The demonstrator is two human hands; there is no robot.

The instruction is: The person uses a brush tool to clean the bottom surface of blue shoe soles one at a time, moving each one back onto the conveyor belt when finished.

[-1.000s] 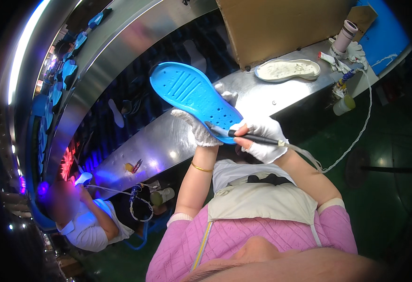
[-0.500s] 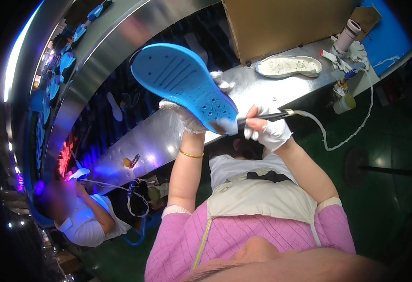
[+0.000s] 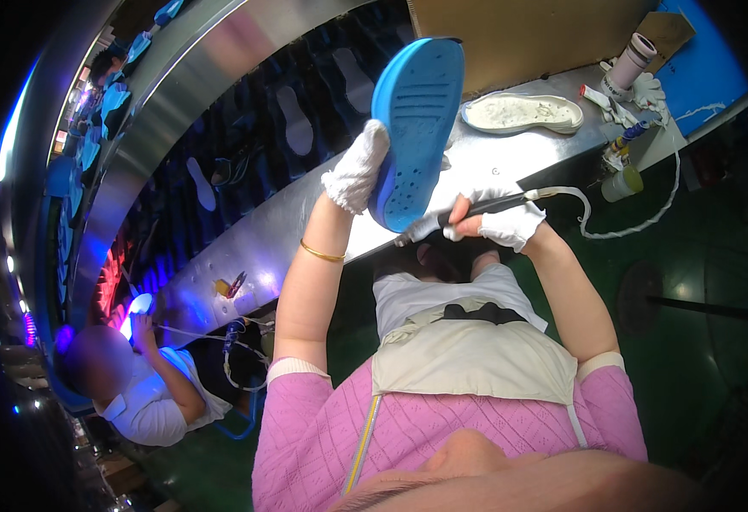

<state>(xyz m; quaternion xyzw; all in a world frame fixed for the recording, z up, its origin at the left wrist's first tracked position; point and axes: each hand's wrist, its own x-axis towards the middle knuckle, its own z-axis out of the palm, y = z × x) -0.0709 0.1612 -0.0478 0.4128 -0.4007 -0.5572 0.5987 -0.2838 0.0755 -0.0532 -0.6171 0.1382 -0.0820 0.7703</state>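
A person in a pink knitted top and a pale apron is looking down at their own two gloved hands, raised in front of a long shiny metal table [image 3: 511, 162].

The left hand [image 3: 357, 175], in a white glove, is gripping a bright blue shoe sole [image 3: 417, 128] by its left edge, fingers closed around it. The sole is standing nearly upright, tread side facing the camera, its lower end close to the right hand. A thin gold bangle [image 3: 321, 253] is sitting on the left forearm.

The right hand [image 3: 502, 224], also in a white glove, is closed around a dark pen-shaped tool [image 3: 476, 207], whose tip is pointing toward the lower end of the sole. A white cable [image 3: 639, 224] is trailing from the tool across the table edge.

Farther along the table, a white shoe sole [image 3: 523, 113] is lying flat, with a white roll [image 3: 633, 61] and small bottles beside it.

At lower left, another person in a white shirt [image 3: 148, 401] is working at the same table.
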